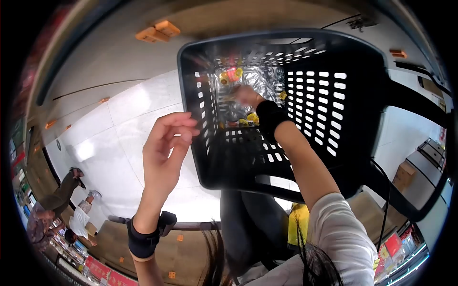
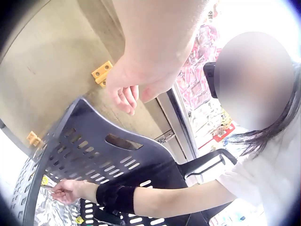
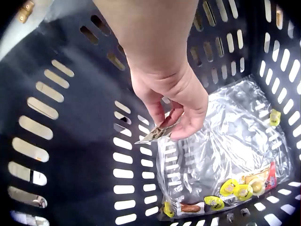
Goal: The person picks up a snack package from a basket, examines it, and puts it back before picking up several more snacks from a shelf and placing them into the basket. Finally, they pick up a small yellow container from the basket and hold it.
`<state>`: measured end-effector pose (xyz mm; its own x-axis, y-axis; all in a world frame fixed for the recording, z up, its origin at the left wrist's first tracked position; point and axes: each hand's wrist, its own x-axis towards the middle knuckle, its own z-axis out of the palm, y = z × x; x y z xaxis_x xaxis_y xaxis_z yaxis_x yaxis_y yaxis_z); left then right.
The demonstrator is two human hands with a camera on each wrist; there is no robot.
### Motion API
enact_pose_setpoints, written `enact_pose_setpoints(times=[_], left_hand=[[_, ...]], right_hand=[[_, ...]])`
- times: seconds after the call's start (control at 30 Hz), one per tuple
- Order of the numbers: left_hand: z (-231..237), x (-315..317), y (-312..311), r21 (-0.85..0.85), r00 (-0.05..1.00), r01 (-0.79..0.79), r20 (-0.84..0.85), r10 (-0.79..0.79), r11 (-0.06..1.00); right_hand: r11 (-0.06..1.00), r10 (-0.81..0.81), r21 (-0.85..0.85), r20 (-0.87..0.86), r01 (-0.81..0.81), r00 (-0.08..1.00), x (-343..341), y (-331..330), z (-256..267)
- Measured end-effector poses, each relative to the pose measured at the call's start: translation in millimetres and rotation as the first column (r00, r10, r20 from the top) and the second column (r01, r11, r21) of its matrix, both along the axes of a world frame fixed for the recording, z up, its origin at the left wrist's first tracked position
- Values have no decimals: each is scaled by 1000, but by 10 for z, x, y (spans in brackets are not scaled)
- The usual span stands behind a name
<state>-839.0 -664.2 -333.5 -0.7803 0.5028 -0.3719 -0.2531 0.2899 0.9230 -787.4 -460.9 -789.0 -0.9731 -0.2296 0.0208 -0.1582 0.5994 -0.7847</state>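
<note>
My right hand point(image 1: 248, 95) reaches down inside a black plastic shopping basket point(image 1: 358, 62) with slotted walls. In the right wrist view its thumb and fingers pinch a small flat packet point(image 3: 156, 133) with dark print, above the basket floor. Shiny clear plastic point(image 3: 225, 125) covers the bottom. Along one side of it lie several small yellow round-faced packs point(image 3: 229, 187), a packet with a brown sausage-like shape point(image 3: 190, 207) and a red-edged packet point(image 3: 268, 176). Outside the basket's left rim, my left hand point(image 1: 167, 136) hangs with loosely bent fingers and holds nothing.
Pale floor tiles point(image 1: 119, 128) spread left of the basket. Brown panels with orange blocks point(image 1: 167, 28) stand around it. Two people are at the lower left, near stocked shelves. A cardboard box point(image 1: 404, 175) sits at the right, and something yellow point(image 1: 298, 224) is beside my leg.
</note>
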Motion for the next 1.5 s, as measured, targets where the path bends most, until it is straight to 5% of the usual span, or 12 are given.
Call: enact_pose_setpoints(times=[0.03, 0.13, 0.2, 0.27, 0.3, 0.4, 0.47, 0.77, 1.13, 1.27, 1.37, 1.5], left_hand=[[124, 6, -5, 0, 1000, 0, 2, 0, 1000], [475, 33, -29, -4, 1000, 1, 3, -1, 1000], [706, 52, -24, -2, 1000, 1, 17, 0, 1000], [926, 94, -13, -17, 1000, 5, -14, -6, 1000], [1034, 111, -14, -16, 1000, 6, -20, -6, 1000], [1349, 169, -31, -35, 998, 15, -58, -17, 999], [1571, 216, -40, -69, 995, 26, -98, -33, 997], [2450, 623, 22, -156, 818, 192, -519, -246, 969], [3864, 958, 170, -151, 111, 394, -971, -210, 906], [4137, 1162, 140, 38, 474, 377, -867, -158, 925], [4214, 1362, 95, 308, 929, 262, -337, -153, 915], [4309, 1428, 43, 455, 970, 191, 47, -237, 870]], right_hand=[[942, -96, -285, 270, 175, 958, 16, 27, 33], [951, 7, -297, 295, 85, 956, -43, 82, -47], [883, -127, -204, 763, 423, 634, -22, 87, 521], [939, 149, 290, 134, -182, 980, 99, 272, 1942], [975, -76, -175, 323, 138, 943, 170, 229, 1938], [503, -137, -297, 900, 811, 415, 243, 176, 2374], [526, -263, -18, 948, 850, 182, 212, 123, 3320], [733, 3, -406, 805, 546, 594, 929, 367, 6186], [708, 145, -652, 511, 272, 847, 1825, 303, 8666], [613, -17, -728, 376, 307, 926, 1924, 322, 8881], [578, -295, -735, 217, 354, 931, 1828, 153, 9049], [534, -242, -794, 188, 293, 952, 1781, -143, 9119]])
